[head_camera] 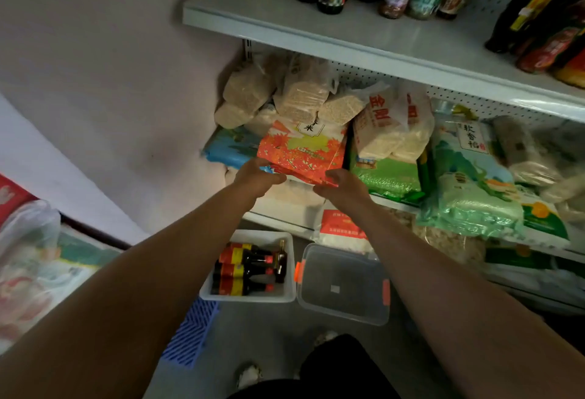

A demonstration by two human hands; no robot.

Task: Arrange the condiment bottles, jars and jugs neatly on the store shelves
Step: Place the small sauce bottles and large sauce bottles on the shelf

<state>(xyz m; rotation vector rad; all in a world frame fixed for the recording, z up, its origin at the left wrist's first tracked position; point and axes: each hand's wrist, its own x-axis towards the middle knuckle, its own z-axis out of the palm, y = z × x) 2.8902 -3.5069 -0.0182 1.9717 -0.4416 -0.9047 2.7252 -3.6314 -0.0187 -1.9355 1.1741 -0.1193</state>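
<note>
Dim light here. A plain pale wall [104, 66] fills nine to eleven o'clock. White metal shelving [332, 34] runs from twelve toward three, with a perforated back panel [364, 74] beneath its upper board. At six, a grey floor [259, 329], a blue plastic grid mat [193, 332] lying on it.

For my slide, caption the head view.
Both hands, left hand and right hand, grip a red rice bag on the shelf.
</note>
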